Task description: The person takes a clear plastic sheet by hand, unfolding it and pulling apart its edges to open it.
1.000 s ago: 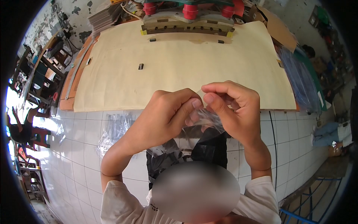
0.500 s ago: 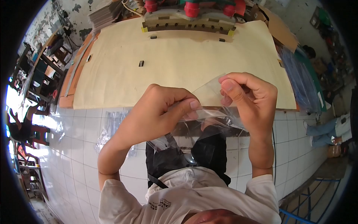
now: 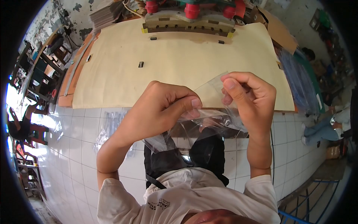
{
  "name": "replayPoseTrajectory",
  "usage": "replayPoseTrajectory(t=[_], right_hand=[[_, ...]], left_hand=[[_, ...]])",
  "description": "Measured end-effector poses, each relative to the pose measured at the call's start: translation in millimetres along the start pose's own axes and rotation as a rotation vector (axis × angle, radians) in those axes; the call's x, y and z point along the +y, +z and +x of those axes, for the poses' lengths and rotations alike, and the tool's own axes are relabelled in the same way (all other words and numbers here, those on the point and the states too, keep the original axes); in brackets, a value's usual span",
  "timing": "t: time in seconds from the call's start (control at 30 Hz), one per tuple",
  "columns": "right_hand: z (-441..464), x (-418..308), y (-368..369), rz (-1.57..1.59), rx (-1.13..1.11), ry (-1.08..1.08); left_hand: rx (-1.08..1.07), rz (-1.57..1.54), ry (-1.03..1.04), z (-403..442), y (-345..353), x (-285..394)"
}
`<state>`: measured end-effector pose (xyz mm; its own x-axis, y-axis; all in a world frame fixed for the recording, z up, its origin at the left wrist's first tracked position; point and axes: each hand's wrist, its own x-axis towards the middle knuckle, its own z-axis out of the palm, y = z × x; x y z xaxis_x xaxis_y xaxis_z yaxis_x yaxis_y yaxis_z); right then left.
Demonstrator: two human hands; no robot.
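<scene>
A clear plastic sheet (image 3: 211, 85) stretches between my two hands above the table's near edge. My left hand (image 3: 167, 104) pinches it between thumb and curled fingers. On the other side, my right hand (image 3: 248, 99) grips the sheet's upper corner with thumb and forefinger. Below the hands, the sheet's lower part hangs crumpled and see-through in front of my dark trousers. Its exact outline is hard to make out.
Cream paper covers the table (image 3: 112, 71), with small dark blocks (image 3: 141, 64) on it. A machine with red knobs (image 3: 191, 11) stands at the back. Stacked clear plastic (image 3: 300, 78) lies at right. More plastic (image 3: 113, 127) is on the left floor. Other people are at both sides.
My hands keep nearly the same place and grip on the plastic sheet. The sheet's upper corner shows slightly more above my right fingertips. The person at the right has shifted.
</scene>
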<state>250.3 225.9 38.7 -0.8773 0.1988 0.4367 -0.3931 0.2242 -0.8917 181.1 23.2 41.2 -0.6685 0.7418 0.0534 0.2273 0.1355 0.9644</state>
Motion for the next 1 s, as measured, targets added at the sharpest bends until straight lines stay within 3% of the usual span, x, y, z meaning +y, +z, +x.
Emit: replayPoseTrajectory(t=[0.33,0.77,1.0], right_hand=[[-3.4,1.7,1.0,-0.052,0.036,-0.043],[8.8,3.8,-30.6,-0.126,0.341,-0.158],[8.3,6.4,-35.6,-0.112,0.346,-0.142]], left_hand=[[0.042,0.044,0.014,-1.2,2.4,-3.5],[0.027,0.163,0.043,-12.5,-14.7,-17.8],[0.031,0.146,0.056,-14.0,-15.6,-20.8]])
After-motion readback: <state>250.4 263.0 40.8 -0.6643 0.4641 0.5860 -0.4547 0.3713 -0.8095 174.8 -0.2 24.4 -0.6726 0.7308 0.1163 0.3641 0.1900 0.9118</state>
